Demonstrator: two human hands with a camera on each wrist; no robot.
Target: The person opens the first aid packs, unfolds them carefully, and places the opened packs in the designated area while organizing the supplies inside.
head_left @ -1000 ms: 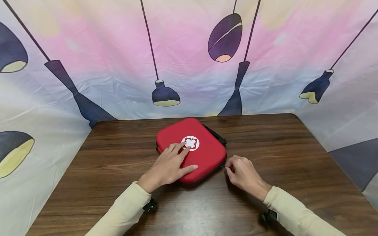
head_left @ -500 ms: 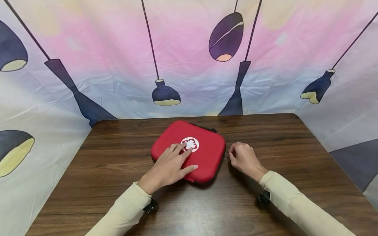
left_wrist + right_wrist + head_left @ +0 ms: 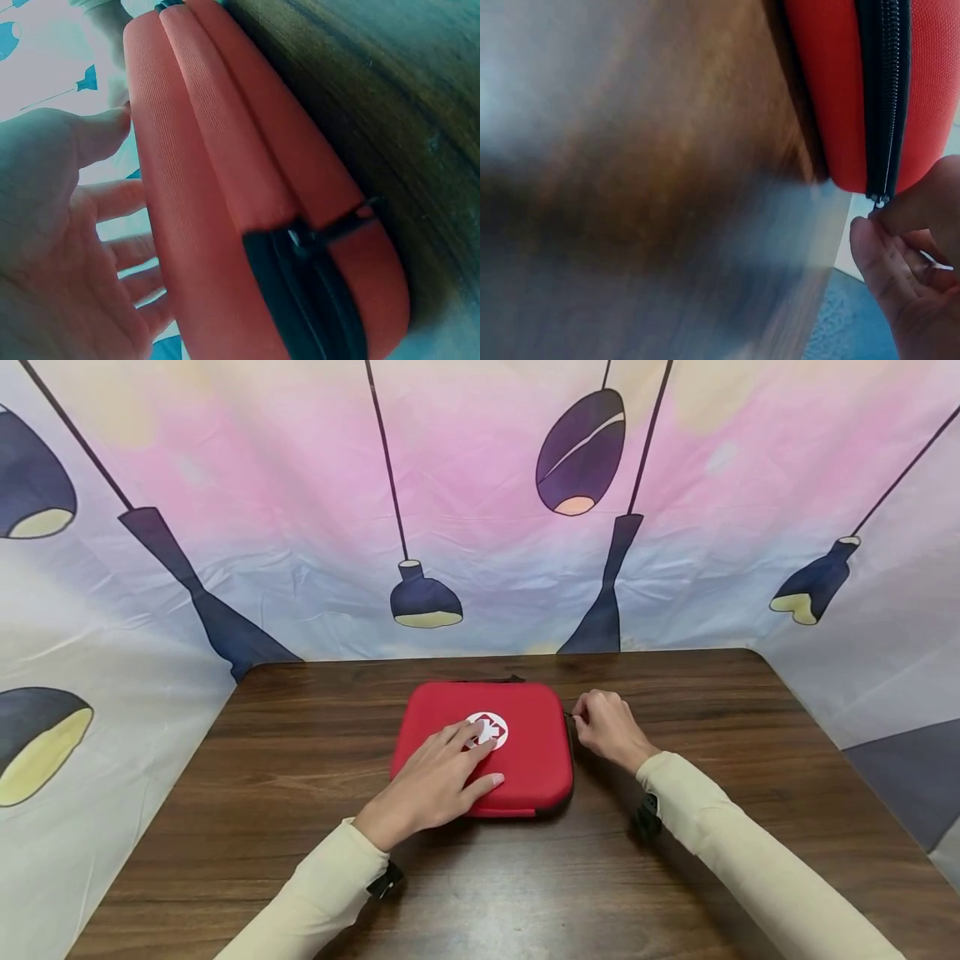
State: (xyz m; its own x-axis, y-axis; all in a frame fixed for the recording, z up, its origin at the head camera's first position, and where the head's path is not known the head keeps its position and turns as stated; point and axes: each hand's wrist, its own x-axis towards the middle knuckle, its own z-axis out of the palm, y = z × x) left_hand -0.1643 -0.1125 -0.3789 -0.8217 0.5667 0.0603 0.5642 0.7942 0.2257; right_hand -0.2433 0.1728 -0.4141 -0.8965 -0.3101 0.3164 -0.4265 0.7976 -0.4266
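A red zippered first-aid case [image 3: 525, 768] with a white round emblem lies flat on the table. My left hand [image 3: 431, 777] rests on its lid with fingers spread, partly over the emblem. At the case's right side, near the far corner, my right hand [image 3: 609, 727] pinches a zipper pull [image 3: 878, 205] between thumb and finger. The black zipper [image 3: 889, 97] runs along the case's side in the right wrist view. A second zipper pull [image 3: 345, 226] hangs at the near side in the left wrist view, where the black zipper tape [image 3: 307, 300] emerges from a red strip.
Dark wooden table [image 3: 300, 752] surrounds the case, its far edge close behind. A black handle [image 3: 510, 679] shows at the case's back side. Behind the table hangs a cloth backdrop [image 3: 322, 527] printed with lamps.
The case has turned counterclockwise under my left hand until its near edge faces me. My right hand, pinching the zipper pull, has moved away from me toward the far right corner.
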